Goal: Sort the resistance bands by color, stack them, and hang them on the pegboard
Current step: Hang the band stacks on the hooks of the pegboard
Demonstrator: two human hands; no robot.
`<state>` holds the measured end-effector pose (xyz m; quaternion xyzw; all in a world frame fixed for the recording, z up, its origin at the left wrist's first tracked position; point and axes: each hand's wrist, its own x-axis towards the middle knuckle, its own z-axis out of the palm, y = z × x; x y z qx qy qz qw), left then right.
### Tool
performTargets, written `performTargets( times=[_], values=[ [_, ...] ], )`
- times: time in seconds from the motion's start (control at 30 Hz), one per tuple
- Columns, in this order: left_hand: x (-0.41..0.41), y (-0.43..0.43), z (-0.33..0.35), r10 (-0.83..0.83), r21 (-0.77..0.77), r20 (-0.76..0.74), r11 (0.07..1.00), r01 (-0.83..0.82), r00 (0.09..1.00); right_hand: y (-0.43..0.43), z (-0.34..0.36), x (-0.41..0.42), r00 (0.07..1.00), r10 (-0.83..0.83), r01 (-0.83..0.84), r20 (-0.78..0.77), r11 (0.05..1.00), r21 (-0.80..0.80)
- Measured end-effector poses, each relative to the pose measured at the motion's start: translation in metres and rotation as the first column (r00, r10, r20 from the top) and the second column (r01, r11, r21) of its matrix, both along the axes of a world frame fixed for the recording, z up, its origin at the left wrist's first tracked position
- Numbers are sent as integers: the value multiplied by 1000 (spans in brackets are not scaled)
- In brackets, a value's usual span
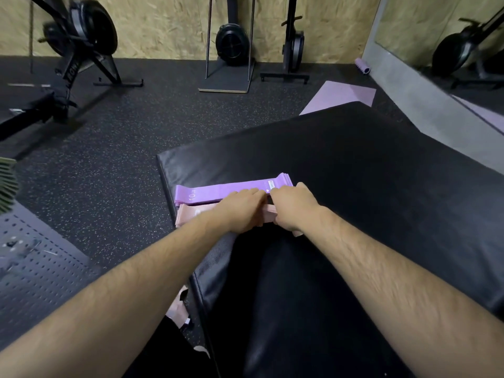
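A stack of purple resistance bands (218, 190), marked 10 LB, lies flat near the left edge of a black padded mat (368, 170). Just in front of it lies a stack of pink bands (191, 215), mostly hidden under my hands. My left hand (241, 210) lies palm down over the pink stack, its fingertips touching the purple bands. My right hand (293, 207) rests beside it, fingers bent down onto the right part of both stacks. A grey pegboard (35, 271) lies flat on the floor at the lower left.
Another pink band (178, 309) lies on the speckled rubber floor by the mat's near edge. Black exercise machines (79, 39) stand along the wooden back wall. A lilac mat (338, 96) and a purple foam roller (362, 66) sit at the back right, next to a mirror.
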<state>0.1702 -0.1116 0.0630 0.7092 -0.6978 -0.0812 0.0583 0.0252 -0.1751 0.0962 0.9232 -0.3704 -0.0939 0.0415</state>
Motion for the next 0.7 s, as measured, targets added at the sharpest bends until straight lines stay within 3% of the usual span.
performTargets(
  times=[0.13,0.33,0.57,0.7],
  values=[
    [17,12,13,52,116,-2,992,-51,999,12,10,-7,997,62,-60,48,997,-45],
    [24,43,41,120,49,-163,992,-113,979,39,50,-19,970,168,-133,175,972,-194],
    [24,108,73,312,106,-445,949,-297,840,76,99,-34,915,143,-133,377,990,-53],
    [19,145,92,380,115,-533,918,-381,756,93,107,-34,934,183,-185,307,982,-24]
  ],
)
